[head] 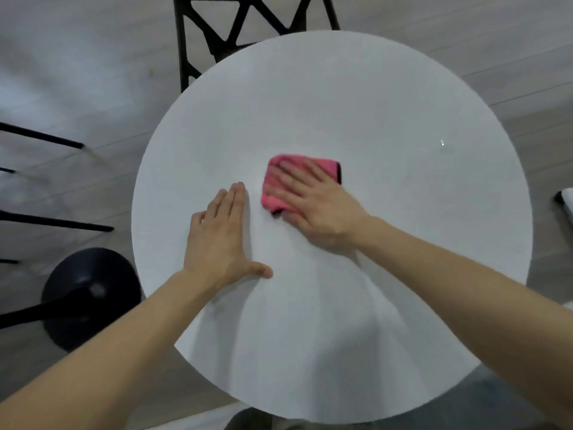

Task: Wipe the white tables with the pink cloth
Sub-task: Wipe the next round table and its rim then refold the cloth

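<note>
Risk: pink cloth (280, 181) is folded, so a hard push w/ only the right hand (319, 209) could unfold or bunch it, leaving streaks. Right fingers spread, flat on cloth; left hand (221, 240) flat, fingers together, on white table (403, 243) just left of cloth. Cloth sits near table centre; long axis seems to run toward the black chair (248, 29).

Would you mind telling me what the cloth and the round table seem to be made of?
Cloth: soft pink fabric, probably microfibre; it lies folded, matte, with a dark edge. Table: smooth white top, perhaps laminate or painted; a faint glint suggests slight gloss.
</note>
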Available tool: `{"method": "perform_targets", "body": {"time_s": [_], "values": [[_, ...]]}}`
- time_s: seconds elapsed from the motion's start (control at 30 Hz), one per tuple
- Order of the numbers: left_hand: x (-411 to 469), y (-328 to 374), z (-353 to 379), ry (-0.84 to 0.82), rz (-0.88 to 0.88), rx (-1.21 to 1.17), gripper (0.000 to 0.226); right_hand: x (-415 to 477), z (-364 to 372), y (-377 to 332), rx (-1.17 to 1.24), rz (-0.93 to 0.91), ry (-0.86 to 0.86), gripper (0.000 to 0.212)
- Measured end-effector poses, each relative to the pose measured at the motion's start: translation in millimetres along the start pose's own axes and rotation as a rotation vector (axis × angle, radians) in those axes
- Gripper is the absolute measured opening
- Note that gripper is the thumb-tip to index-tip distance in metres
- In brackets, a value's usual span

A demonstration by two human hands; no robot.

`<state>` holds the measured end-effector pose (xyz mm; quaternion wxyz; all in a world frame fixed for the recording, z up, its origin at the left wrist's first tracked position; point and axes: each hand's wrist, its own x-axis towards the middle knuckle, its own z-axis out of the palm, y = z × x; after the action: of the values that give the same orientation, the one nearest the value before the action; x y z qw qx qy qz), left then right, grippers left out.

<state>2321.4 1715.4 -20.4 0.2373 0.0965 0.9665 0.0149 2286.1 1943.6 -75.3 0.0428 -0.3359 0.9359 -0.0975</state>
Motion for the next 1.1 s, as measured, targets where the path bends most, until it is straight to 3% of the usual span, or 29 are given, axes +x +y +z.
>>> {"method": "perform_targets", "body": {"time_s": [0.07,0.1,0.17,0.23,0.3,0.37,0.43,0.53,0.6,0.63,0.67,0.77,0.83,0.87,0.93,1.0,1.07,1.1], "values": [[5.4,-9.6,-10.1,-0.029,0.032,-0.022,0.176,-14.3,2.0,-4.7,0.001,-0.431,-0.117,0.057],[11.8,-16.2,-17.3,-0.044,0.056,-0.064,0.175,-14.5,-4.3,12.4,0.025,-0.480,-0.103,0.053],[31.5,-35.5,-35.0,-0.039,0.087,-0.153,0.168,-3.8,-16.3,63.2,0.091,-0.241,0.048,0.044],[53.6,-56.7,-50.5,0.021,0.048,-0.125,0.156,2.1,-28.0,105.7,0.065,0.253,0.169,0.047],[69.0,-71.0,-56.6,0.031,-0.062,-0.061,0.152,7.6,-27.2,112.9,0.032,0.685,0.166,0.059],[75.7,-73.9,-53.3,-0.071,-0.131,-0.069,0.155,18.7,-16.6,79.3,0.023,0.762,0.183,0.060],[78.1,-74.7,-48.8,-0.132,-0.155,-0.087,0.160,20.5,-3.1,19.3,0.043,0.471,0.161,0.057],[77.7,-77.5,-48.8,-0.142,-0.151,-0.055,0.162,-1.4,19.1,-66.7,0.131,-0.270,-0.069,0.052],[75.5,-76.4,-48.4,-0.127,-0.145,-0.029,0.161,0.9,15.7,-52.3,0.135,-0.514,-0.130,0.054],[75.2,-74.9,-48.7,-0.121,-0.142,-0.021,0.161,15.0,11.0,-23.7,0.128,-0.477,-0.087,0.055],[75.6,-72.9,-49.6,-0.119,-0.139,-0.015,0.161,31.4,3.5,11.1,0.108,-0.327,-0.035,0.057],[75.2,-69.5,-47.7,-0.111,-0.134,0.009,0.161,64.2,-29.3,123.8,0.019,0.414,0.085,0.066],[75.5,-69.3,-46.9,-0.100,-0.140,0.016,0.162,72.9,-34.2,135.9,0.018,0.699,0.140,0.063],[75.5,-69.4,-46.7,-0.099,-0.143,0.014,0.162,75.4,-30.9,112.4,0.031,0.709,0.175,0.059],[75.2,-73.5,-45.0,-0.102,-0.150,0.000,0.162,68.5,-14.3,41.4,0.103,0.406,0.189,0.047],[76.8,-79.7,-45.9,-0.121,-0.144,-0.015,0.163,45.4,7.4,-25.9,0.124,-0.106,0.018,0.050],[76.2,-83.2,-46.3,-0.124,-0.129,-0.005,0.162,36.3,8.8,-27.7,0.116,-0.454,-0.094,0.054],[75.2,-82.3,-46.5,-0.120,-0.121,0.002,0.162,41.9,5.6,-1.7,0.150,-0.506,-0.090,0.052]]}}
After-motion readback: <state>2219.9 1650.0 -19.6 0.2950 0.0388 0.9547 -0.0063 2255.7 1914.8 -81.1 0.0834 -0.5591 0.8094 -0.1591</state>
